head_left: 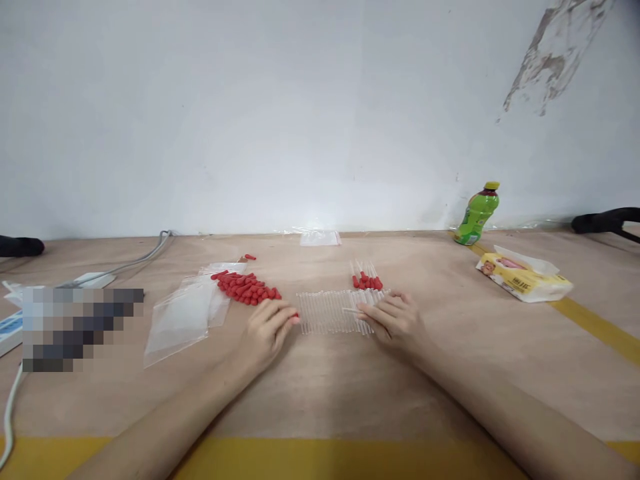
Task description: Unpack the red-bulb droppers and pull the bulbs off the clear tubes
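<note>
Between the fingertips of my left hand is a red rubber bulb, mostly covered by the fingers. My right hand pinches a thin clear glass tube that points left toward the bulb, with a gap between the two. Beneath and between my hands lies a row of clear glass tubes, side by side on the table. Just beyond my left hand is a pile of red rubber bulbs. Several droppers, clear tubes with red bulbs on their near ends, lie behind the row.
Clear plastic bags lie at the left, near a power strip and cables. One loose red bulb sits behind the pile. On the right are a green bottle and a yellow tissue pack. A wall closes the back.
</note>
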`<state>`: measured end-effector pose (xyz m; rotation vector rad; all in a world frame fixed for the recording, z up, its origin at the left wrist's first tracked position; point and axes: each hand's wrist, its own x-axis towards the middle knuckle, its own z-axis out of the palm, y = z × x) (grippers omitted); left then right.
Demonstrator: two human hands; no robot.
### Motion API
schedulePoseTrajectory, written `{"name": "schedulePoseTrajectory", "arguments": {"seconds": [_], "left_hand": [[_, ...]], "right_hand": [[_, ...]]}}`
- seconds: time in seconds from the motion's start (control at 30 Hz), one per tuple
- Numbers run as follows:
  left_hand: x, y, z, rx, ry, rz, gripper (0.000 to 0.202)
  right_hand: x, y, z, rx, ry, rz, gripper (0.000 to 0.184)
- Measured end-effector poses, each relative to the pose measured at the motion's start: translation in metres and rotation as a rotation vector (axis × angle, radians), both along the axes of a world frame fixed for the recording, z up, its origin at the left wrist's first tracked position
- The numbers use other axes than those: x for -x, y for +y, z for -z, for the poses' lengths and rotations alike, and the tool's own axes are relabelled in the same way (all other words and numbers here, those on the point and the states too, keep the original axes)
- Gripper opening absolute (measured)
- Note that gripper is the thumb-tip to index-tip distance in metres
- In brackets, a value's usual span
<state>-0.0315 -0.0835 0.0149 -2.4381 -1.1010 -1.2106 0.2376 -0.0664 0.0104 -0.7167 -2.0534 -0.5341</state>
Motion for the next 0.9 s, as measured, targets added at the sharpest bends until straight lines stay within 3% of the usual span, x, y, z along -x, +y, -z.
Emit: {"name": "schedulePoseTrajectory", "arguments": {"seconds": [0.13, 0.27, 0.37, 0.57, 0.9], "left_hand": [[0.028, 0.020, -0.029, 0.118, -0.096, -0.262, 0.024], [0.074, 0.042, -0.058, 0.247, -0.166, -0.545, 0.032], [0.102, 0.057, -0.067, 0.392, -0.222, -0.627, 0.035], [0.114, 0.075, -0.064, 0.430, -0.095, -0.709, 0.033], [0.128, 0.092, -0.048, 0.505, -0.024, -0.758, 0.036]], "right_hand": [[0.008, 0.011, 0.000, 0.174, 0.029, 0.139, 0.021], [0.017, 0.016, 0.006, 0.288, 0.058, 0.121, 0.024], [0.019, 0.019, 0.012, 0.288, 0.088, 0.087, 0.016], [0.021, 0.018, 0.016, 0.178, 0.029, 0.076, 0.019], [0.023, 0.011, 0.011, 0.254, -0.090, 0.066, 0.020]]}}
